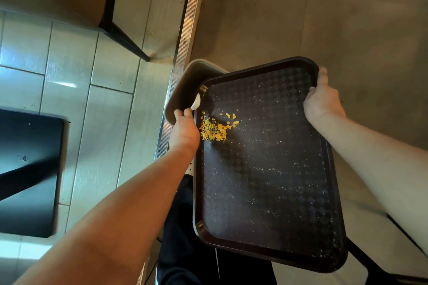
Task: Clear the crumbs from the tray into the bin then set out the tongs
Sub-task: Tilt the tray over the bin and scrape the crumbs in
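Observation:
A dark brown tray (266,180) with a checked surface is held tilted over a beige bin (183,90). Yellow crumbs (214,128) lie in a heap near the tray's left rim, and fine specks are scattered across the rest. My left hand (185,129) grips the left rim beside the heap. My right hand (320,99) grips the far right corner, thumb over the rim. A small white object (196,102) shows just beyond my left fingers at the bin's mouth; I cannot tell what it is. No tongs are in view.
A ribbed metal strip (183,37) runs along the floor between pale tiles on the left and grey floor on the right. A black table base (27,173) lies at the left. A wooden panel with a black frame (120,32) stands at top left. My dark trousers show below.

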The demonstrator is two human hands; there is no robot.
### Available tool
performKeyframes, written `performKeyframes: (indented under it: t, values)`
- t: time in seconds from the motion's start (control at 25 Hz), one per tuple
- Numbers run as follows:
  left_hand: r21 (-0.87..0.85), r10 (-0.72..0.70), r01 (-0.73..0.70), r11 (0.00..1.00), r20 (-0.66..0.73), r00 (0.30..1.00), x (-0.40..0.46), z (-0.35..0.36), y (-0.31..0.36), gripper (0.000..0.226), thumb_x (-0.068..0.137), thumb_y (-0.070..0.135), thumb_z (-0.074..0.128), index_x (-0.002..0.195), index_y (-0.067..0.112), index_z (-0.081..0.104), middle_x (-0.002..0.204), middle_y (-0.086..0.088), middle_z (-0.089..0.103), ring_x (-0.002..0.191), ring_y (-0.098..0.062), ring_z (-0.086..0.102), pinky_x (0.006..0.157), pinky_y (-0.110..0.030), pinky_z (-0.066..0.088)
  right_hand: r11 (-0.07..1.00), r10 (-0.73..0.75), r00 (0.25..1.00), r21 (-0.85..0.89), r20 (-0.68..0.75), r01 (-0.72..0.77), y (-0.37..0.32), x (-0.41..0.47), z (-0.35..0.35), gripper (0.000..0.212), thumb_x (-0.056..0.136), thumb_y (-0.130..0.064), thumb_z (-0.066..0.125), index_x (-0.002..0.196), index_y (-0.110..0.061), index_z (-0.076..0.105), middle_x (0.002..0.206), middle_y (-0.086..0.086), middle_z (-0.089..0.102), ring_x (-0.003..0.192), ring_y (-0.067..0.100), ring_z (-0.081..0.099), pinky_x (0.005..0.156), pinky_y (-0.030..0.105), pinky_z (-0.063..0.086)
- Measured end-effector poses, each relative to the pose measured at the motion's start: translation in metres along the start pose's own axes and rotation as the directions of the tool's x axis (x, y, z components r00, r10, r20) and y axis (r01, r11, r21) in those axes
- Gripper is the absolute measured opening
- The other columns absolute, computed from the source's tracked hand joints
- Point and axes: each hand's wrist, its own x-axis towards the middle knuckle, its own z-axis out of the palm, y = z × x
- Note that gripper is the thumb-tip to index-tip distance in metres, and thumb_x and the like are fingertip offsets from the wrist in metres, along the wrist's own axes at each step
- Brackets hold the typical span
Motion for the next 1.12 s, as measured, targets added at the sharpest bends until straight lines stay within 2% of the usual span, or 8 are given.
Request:
performKeyframes:
  t: [0.12,0.24,0.32,0.48,0.64,0.8,0.88,1.12]
  values:
    - [-0.075,0.002,-0.004,0.997,-0.024,1.000,0.002,-0.003,0.002,0.058,0.087,-0.013,0.040,0.139,0.011,0.032,0.136,-0.012,0.029,0.112,-0.039,0.055,0.095,-0.045,0.046,1.000,-0.007,1.000,0.006,0.000,0.007,0.000,0.002,0.001,0.054,0.101,-0.019,0.026,0.148,-0.030,0.002,0.124,0.018,0.052,0.106,0.034,0.054,0.088,0.040,0.042]
    - [-0.089,0.093,-0.087,0.992,0.064,0.994,0.007,-0.002,0.012,0.063,0.086,-0.014,0.038,0.142,0.014,0.031,0.133,-0.010,0.030,0.107,-0.033,0.056,0.095,-0.039,0.045,1.000,-0.017,1.000,0.010,0.002,0.017,0.001,0.003,0.000,0.054,0.101,-0.019,0.026,0.148,-0.030,0.002,0.123,0.018,0.053,0.104,0.033,0.054,0.087,0.039,0.042]
    - [-0.079,0.085,-0.079,0.994,0.075,0.994,0.014,-0.005,0.017,0.060,0.087,-0.013,0.038,0.140,0.014,0.033,0.133,-0.011,0.032,0.107,-0.033,0.056,0.094,-0.039,0.045,1.000,-0.018,1.000,0.005,0.003,0.018,0.002,0.003,0.000,0.054,0.101,-0.019,0.026,0.149,-0.030,0.002,0.122,0.018,0.053,0.103,0.033,0.055,0.085,0.038,0.043]
    - [-0.017,0.034,-0.034,0.999,0.023,0.999,0.020,-0.008,0.009,0.046,0.091,-0.003,0.043,0.134,0.013,0.038,0.128,-0.012,0.036,0.107,-0.035,0.057,0.089,-0.043,0.048,1.000,-0.014,1.000,0.001,-0.005,0.014,0.002,0.004,0.001,0.055,0.101,-0.019,0.026,0.149,-0.030,0.002,0.122,0.019,0.053,0.104,0.034,0.055,0.088,0.039,0.043]
    - [-0.115,-0.004,-0.002,0.993,-0.054,0.999,0.017,-0.005,-0.011,0.055,0.087,-0.007,0.044,0.136,0.015,0.038,0.131,-0.010,0.035,0.112,-0.036,0.053,0.093,-0.047,0.049,1.000,-0.009,1.000,0.011,-0.001,0.009,0.002,0.004,-0.001,0.056,0.100,-0.017,0.027,0.149,-0.030,0.002,0.121,0.018,0.054,0.104,0.034,0.055,0.088,0.039,0.043]
    - [-0.079,0.085,-0.081,0.994,0.044,0.995,0.014,-0.004,-0.001,0.061,0.088,-0.009,0.042,0.142,0.018,0.032,0.134,-0.008,0.033,0.112,-0.031,0.052,0.095,-0.038,0.045,1.000,-0.015,1.000,0.008,0.003,0.015,0.001,0.004,-0.002,0.056,0.100,-0.017,0.027,0.149,-0.030,0.001,0.122,0.017,0.054,0.102,0.033,0.055,0.084,0.038,0.043]
    - [-0.075,0.062,-0.058,0.995,0.049,0.997,0.016,-0.004,0.006,0.057,0.089,-0.008,0.042,0.141,0.016,0.034,0.134,-0.009,0.033,0.113,-0.032,0.053,0.095,-0.040,0.045,1.000,-0.020,1.000,0.006,0.001,0.020,0.001,0.003,-0.002,0.056,0.100,-0.018,0.027,0.149,-0.030,0.001,0.122,0.016,0.054,0.100,0.031,0.055,0.083,0.037,0.042]
    - [-0.001,0.005,-0.005,1.000,-0.046,0.999,0.011,-0.006,-0.001,0.049,0.091,0.001,0.050,0.135,0.015,0.036,0.126,-0.010,0.034,0.103,-0.036,0.059,0.081,-0.043,0.051,1.000,-0.025,1.000,-0.007,0.002,0.025,0.001,0.002,-0.003,0.055,0.101,-0.019,0.027,0.149,-0.029,0.002,0.120,0.018,0.054,0.099,0.032,0.055,0.081,0.037,0.042]
